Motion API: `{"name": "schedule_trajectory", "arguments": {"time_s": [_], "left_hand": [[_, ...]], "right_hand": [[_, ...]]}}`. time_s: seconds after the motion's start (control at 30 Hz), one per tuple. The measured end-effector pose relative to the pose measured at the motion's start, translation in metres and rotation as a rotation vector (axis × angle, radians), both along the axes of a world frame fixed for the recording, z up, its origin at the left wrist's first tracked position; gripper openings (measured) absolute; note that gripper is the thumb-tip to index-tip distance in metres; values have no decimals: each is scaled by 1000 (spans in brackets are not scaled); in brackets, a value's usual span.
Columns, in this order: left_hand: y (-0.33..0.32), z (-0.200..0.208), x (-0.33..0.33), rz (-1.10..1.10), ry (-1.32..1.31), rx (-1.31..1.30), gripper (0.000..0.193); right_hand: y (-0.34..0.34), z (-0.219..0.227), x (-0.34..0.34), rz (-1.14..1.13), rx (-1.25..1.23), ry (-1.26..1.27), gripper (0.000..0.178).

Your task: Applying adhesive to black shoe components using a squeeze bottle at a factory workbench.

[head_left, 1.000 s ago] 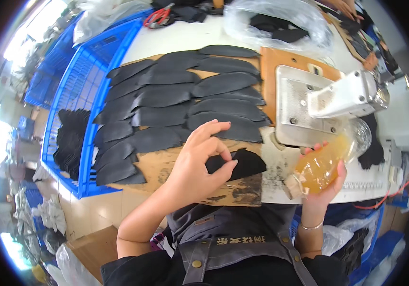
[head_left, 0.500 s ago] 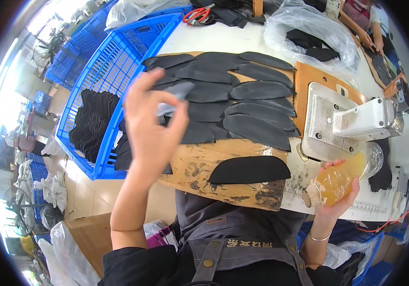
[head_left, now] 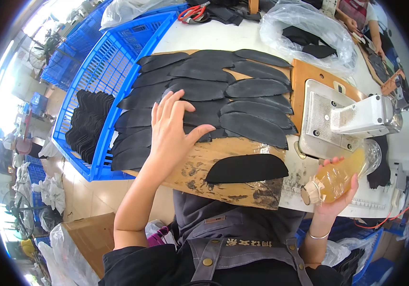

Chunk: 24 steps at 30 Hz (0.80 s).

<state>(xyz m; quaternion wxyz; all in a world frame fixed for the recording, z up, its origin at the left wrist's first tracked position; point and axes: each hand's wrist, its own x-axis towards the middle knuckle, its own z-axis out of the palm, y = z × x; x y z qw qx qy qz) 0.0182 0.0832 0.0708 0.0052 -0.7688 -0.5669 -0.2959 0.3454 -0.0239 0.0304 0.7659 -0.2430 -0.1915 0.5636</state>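
My left hand [head_left: 171, 128] hovers over or rests on the left rows of dark curved pieces [head_left: 257, 88]; contact is hard to tell. Its fingers are spread, with nothing visible between them. These flat, leaf-shaped pieces overlap in rows on a tape-covered brown board [head_left: 190, 167]. One separate black half-moon piece [head_left: 247, 169] lies on the board's near part. At the right, my right hand [head_left: 340, 205] is wrapped round a clear plastic bottle [head_left: 338, 176] of amber liquid. The bottle is tilted, its cloth-wrapped mouth pointing down and left above the table.
A blue basket [head_left: 104, 138] with a wavy stack of black pieces [head_left: 88, 126] stands left of the board. A white machine [head_left: 362, 119] sits at the right. Beyond are red-handled scissors [head_left: 193, 13], a clear plastic bag [head_left: 309, 33] and another person's hands [head_left: 378, 46].
My left hand has moved right and down over the pieces. Its fingers, curled in a pinch beside a blurred grey piece, are now spread. My right hand still holds the bottle, nearly in place.
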Motion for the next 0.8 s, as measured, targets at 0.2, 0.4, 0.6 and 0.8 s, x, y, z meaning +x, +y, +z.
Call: {"name": "schedule_trajectory", "arguments": {"time_s": [0.2,0.4,0.6,0.8], "left_hand": [[-48,-8,-15,-304,8,244,27],[-78,-34,-22,-514,4,261,21],[-78,-52,-27,-537,-77,366,23],[-79,-54,-34,-548,-149,354,24]], "right_hand": [[0,-3,-2,-134,-50,-82,52],[7,35,-55,-145,125,-504,66],[35,54,-117,115,439,-1016,78],[47,86,-171,295,355,-1302,59]]}}
